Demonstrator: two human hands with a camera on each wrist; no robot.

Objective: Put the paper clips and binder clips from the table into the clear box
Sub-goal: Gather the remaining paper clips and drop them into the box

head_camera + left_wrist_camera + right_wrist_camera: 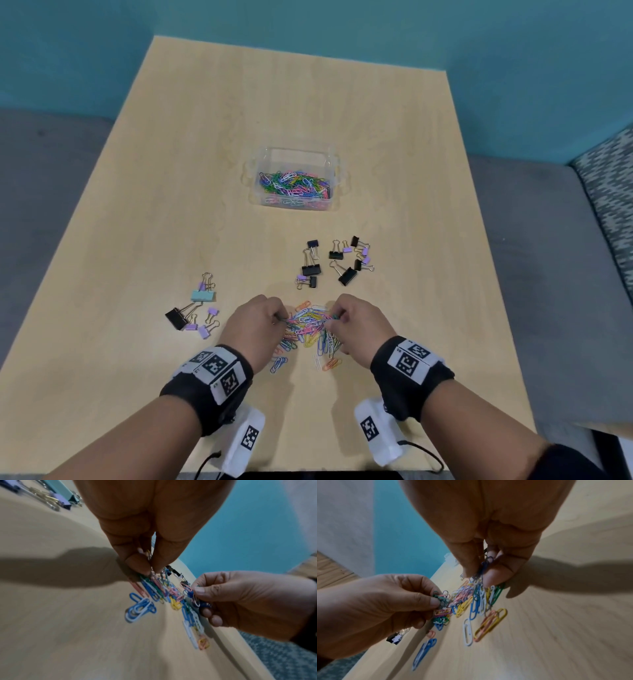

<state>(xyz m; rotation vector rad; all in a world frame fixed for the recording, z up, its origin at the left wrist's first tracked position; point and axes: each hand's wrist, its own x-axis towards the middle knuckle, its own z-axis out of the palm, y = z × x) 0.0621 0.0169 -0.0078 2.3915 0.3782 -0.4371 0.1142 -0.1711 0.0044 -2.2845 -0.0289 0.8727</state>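
Note:
A pile of coloured paper clips [310, 329] lies on the wooden table [137, 240] near its front edge. My left hand [277, 317] pinches several clips at the pile's left side, fingers curled round them [150, 563]. At the pile's right side, my right hand [337, 317] pinches another bunch of clips [481, 572]. The clear box [296, 178] stands farther back at the centre, with many paper clips in it. Black and purple binder clips [334, 262] lie between the pile and the box. Another group of binder clips [195, 308], one of them teal, lies to the left.
A few stray paper clips [279, 364] lie just in front of the pile. Grey floor surrounds the table, with a teal wall behind it and a patterned cushion [609, 192] at the right.

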